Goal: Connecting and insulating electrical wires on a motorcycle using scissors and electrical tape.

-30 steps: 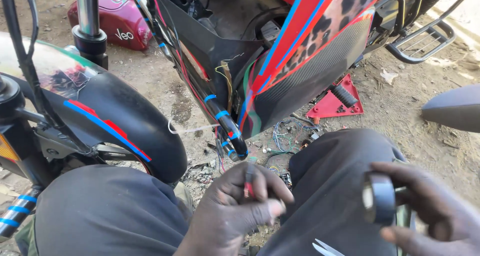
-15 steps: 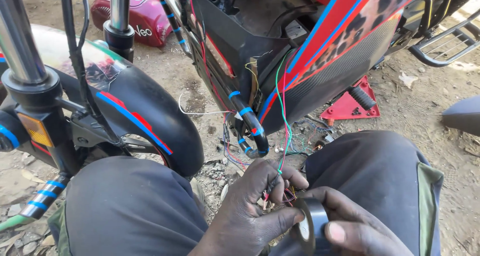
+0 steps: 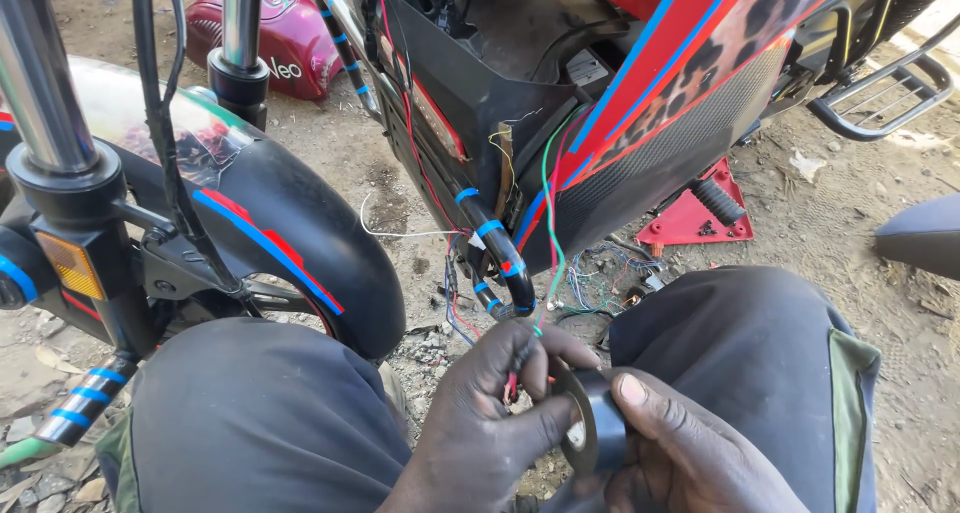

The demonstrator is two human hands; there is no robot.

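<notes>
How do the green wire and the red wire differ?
The green wire runs long and exposed, from the bike's panel down to the left hand; the red wire shows only as a short stub under the fingers. Green sits above the tape roll, red beside it. Both meet at the left hand.

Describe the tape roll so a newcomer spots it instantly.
Start at the motorcycle's black front mudguard with red and blue stripes, then drop to the person's dark-trousered knees at the bottom. Between them, the right hand holds the black ring-shaped tape roll: the only round, glossy thing among thin coloured wires.
</notes>
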